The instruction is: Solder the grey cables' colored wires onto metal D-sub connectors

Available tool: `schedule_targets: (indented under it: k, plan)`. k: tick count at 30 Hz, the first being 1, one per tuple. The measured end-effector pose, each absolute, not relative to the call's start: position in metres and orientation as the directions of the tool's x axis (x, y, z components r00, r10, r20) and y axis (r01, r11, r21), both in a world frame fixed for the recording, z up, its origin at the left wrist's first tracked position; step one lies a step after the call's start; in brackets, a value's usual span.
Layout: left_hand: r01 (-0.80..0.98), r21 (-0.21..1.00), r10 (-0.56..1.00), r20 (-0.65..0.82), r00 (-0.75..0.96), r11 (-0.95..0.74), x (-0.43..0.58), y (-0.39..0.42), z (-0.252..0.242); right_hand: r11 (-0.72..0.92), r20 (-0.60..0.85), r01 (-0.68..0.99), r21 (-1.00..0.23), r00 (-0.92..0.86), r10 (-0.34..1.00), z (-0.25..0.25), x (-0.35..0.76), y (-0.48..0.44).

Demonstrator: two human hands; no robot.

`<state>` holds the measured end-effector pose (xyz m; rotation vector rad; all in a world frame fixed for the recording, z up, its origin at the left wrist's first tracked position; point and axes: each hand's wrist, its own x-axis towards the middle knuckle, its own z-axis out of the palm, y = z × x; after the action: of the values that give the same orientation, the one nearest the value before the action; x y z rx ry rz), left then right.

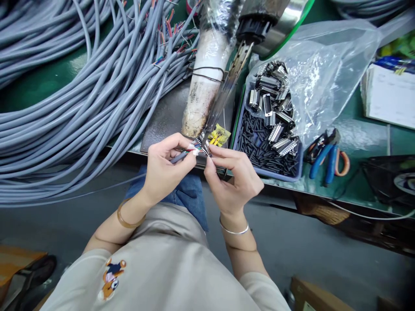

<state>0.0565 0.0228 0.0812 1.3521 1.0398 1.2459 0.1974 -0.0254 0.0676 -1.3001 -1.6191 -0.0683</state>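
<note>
My left hand (pixel 165 166) is closed around the end of a grey cable (pixel 179 157) whose coloured inner wires (pixel 195 147) fan out at the tip. Opposite it, my right hand (pixel 234 172) pinches a small metal connector (pixel 205 149) right against those wires. Both hands meet at the front edge of the bench, under the tip of a soldering iron (pixel 227 88) that slants down from a stand. The iron's tip sits almost on the wires.
A large bundle of grey cables (pixel 81 99) covers the left of the green bench. A blue tray (pixel 293 175) holds black sleeves and metal connectors under a clear plastic bag (pixel 324 65). Blue-handled pliers (pixel 324 157) lie to the right. A taped white cylinder (pixel 204 86) stands behind the hands.
</note>
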Motion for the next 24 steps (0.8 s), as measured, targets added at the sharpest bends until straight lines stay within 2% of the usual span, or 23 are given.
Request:
schedule_targets:
  k: [6,12,15,18,20,22,24]
  plan:
    - [-0.031,0.985,0.978,0.175,0.112,-0.172,0.056,0.022,0.085,0.397,0.72,0.798,-0.453,0.064,0.691,0.073,0.195,-0.027]
    - [-0.047,0.999,0.985,0.016,0.171,-0.008,0.052,0.025,0.077,0.406,0.706,0.841,-0.356,-0.042,0.707,0.072,0.195,-0.03]
    - [-0.083,0.994,0.979,-0.052,0.199,0.07,0.052,0.024,0.074,0.414,0.692,0.823,-0.388,-0.037,0.721,0.07,0.197,-0.033]
    - [-0.169,0.966,0.954,-0.149,0.26,0.196,0.051,0.022,0.075,0.444,0.71,0.735,-0.512,0.072,0.7,0.065,0.203,-0.04]
    - [-0.231,0.912,0.902,-0.246,0.355,0.339,0.049,0.02,0.076,0.516,0.74,0.639,-0.57,0.126,0.661,0.061,0.21,-0.046]
    - [-0.264,0.826,0.803,-0.325,0.5,0.498,0.046,0.019,0.078,0.589,0.763,0.59,-0.553,0.074,0.642,0.057,0.216,-0.051]
    - [-0.256,0.745,0.687,-0.35,0.637,0.616,0.042,0.017,0.08,0.607,0.75,0.63,-0.485,-0.057,0.659,0.055,0.22,-0.055]
